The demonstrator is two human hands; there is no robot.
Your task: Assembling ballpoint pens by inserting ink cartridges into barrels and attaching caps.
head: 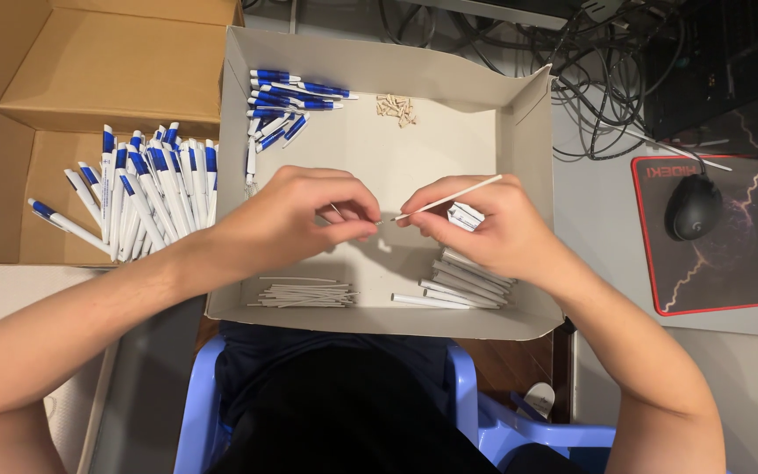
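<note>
Fingers [414,215] pinch thin refill [449,200].

The white tray box [532,114] is matt, smooth card, and the brown box [63,53] beside it is plain matt corrugated cardboard. The blue-and-white pens [146,189] and the thin white refill tube [449,200] look like smooth, slightly glossy plastic. The mouse [693,206] is dull black plastic on a cloth-like mat [747,263].

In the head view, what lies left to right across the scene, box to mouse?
Brown cardboard box holding blue-and-white pens → left hand → thin white refill → right hand → black mouse on its mat.
</note>
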